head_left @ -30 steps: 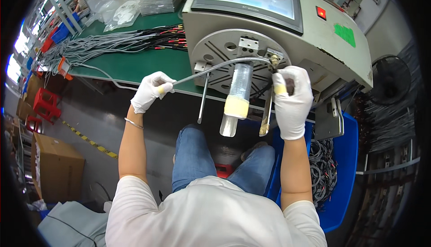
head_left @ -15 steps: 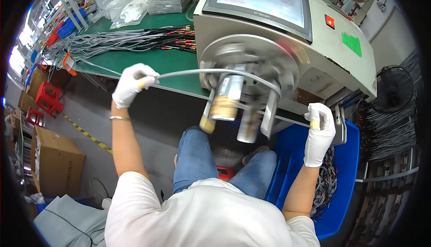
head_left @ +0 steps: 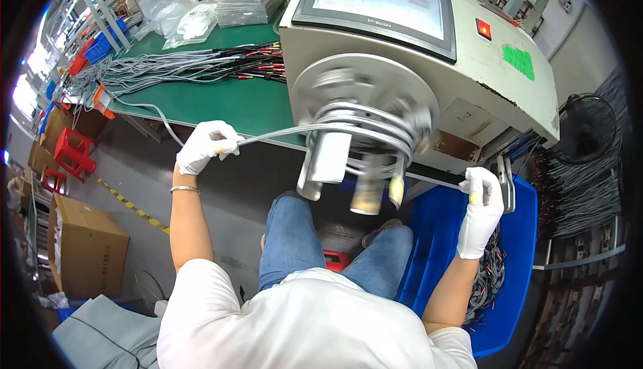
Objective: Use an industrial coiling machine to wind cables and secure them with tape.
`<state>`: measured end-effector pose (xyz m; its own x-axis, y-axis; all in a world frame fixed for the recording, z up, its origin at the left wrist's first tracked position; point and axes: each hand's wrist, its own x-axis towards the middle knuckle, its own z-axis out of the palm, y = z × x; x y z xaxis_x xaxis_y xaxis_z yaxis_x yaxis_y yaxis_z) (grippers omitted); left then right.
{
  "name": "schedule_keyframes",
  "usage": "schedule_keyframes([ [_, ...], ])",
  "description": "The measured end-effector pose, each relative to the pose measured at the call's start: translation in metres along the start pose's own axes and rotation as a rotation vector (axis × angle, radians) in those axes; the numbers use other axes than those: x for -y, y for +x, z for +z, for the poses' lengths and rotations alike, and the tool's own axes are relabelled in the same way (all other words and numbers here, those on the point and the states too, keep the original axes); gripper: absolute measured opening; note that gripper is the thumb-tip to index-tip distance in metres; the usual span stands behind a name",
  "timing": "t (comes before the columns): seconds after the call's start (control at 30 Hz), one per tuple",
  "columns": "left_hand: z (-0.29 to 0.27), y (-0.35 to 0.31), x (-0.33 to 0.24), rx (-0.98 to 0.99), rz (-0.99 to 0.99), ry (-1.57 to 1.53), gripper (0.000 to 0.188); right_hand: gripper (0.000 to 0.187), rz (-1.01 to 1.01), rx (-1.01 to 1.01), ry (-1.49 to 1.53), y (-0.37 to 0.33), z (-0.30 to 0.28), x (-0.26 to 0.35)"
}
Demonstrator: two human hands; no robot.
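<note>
My left hand point(head_left: 209, 148), in a white glove, is closed round a grey cable point(head_left: 274, 133) to the left of the winding machine. From there the cable runs right to the spinning winding head point(head_left: 365, 91), where several loops lie round its metal posts point(head_left: 330, 158). The posts and disc are smeared by motion. Behind my left hand the cable trails back to an orange clip-like guide point(head_left: 102, 99) at the table's edge. My right hand point(head_left: 482, 201), gloved too, is raised right of the head with its fingers curled together; nothing shows in it.
The machine's cream housing point(head_left: 495, 87) carries a screen point(head_left: 378, 10) and a lit red switch point(head_left: 483, 29). Bundled cables point(head_left: 194, 67) lie on the green table point(head_left: 151, 115). Under my right arm stands a blue bin point(head_left: 516, 268) holding coiled cables. A black fan point(head_left: 586, 131) is at right.
The winding head has turned and more cable loops now lie round its posts. My left hand has shifted slightly right and down with the cable; my right hand has dropped slightly.
</note>
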<state>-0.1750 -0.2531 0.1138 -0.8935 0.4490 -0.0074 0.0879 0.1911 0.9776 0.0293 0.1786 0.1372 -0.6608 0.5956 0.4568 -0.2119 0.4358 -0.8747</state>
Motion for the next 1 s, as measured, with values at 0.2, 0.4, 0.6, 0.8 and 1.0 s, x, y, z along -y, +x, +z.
schedule_keyframes([
  [0.2,0.006,-0.005,0.006,0.108,-0.037,-0.05,0.014,0.012,0.01,0.0,0.006,0.0,0.001,-0.001],
  [0.4,0.007,-0.004,0.005,0.146,-0.019,-0.068,0.016,0.013,0.013,-0.013,0.005,-0.001,-0.003,-0.003],
  [0.6,0.003,-0.008,0.02,0.132,-0.018,-0.079,0.013,0.013,0.035,-0.011,0.008,-0.002,-0.006,-0.006],
  [0.8,0.0,-0.013,0.024,0.125,-0.116,-0.039,0.01,0.014,0.035,-0.01,0.008,-0.001,-0.002,-0.004],
  [1.0,0.004,-0.015,0.016,0.16,-0.065,-0.085,0.011,0.014,0.028,-0.005,0.018,-0.002,0.001,-0.004],
])
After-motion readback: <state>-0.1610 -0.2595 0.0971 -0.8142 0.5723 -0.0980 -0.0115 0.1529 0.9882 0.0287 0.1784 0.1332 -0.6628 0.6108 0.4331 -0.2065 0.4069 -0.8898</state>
